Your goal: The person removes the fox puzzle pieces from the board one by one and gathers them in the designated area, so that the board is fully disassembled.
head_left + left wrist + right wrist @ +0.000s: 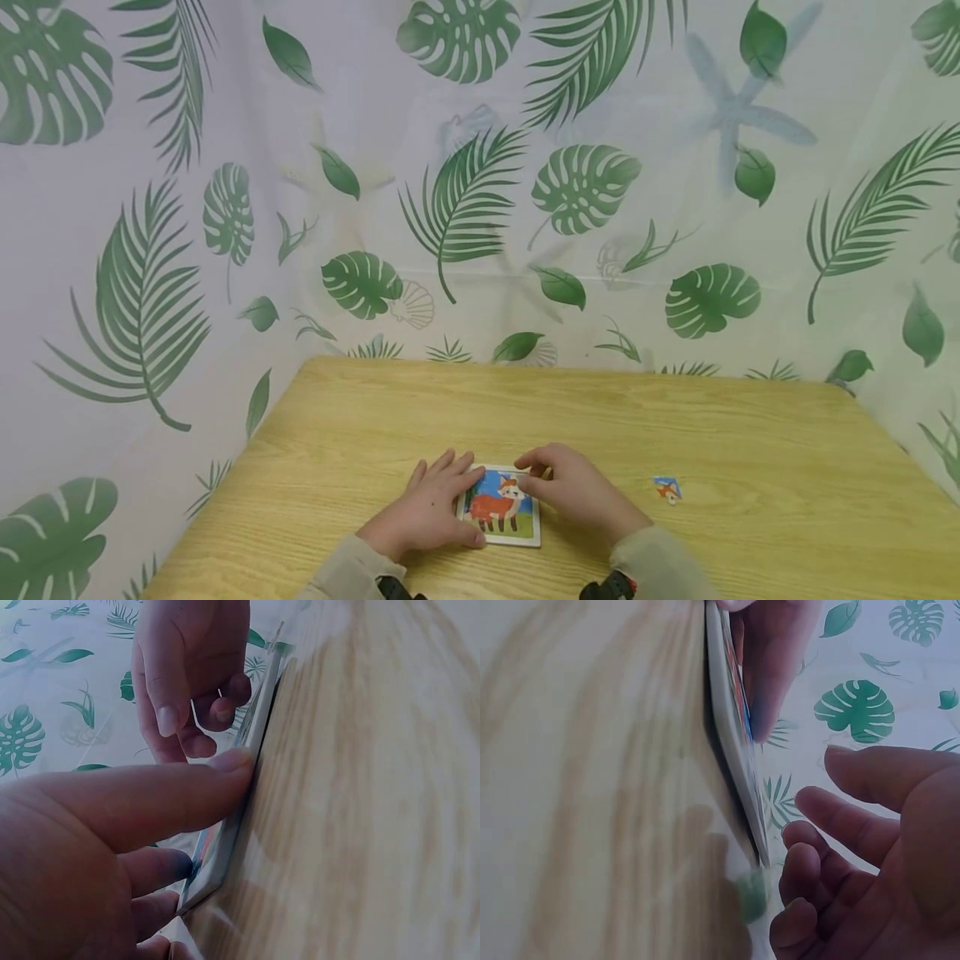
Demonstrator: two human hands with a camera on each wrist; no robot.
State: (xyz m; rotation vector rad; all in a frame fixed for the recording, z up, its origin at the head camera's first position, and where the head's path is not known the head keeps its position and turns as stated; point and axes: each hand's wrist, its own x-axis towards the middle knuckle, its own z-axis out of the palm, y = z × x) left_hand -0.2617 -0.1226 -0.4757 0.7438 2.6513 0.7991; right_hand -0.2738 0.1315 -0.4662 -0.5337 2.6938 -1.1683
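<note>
A white-framed picture board with a red, white-faced animal lies flat on the table. My left hand rests spread over its left side, index fingertip on the upper left corner, thumb at the lower edge. In the left wrist view, the thumb of the left hand touches the frame's near edge. My right hand hovers at the board's upper right, fingers loosely bent. The right wrist view shows the right hand with thumb and fingertips apart, nothing between them, beside the board's edge.
A small picture piece with an orange-and-white animal head on blue lies on the table to the right of my right hand. Behind the wooden table hangs a white sheet printed with green leaves, which also runs along the left side.
</note>
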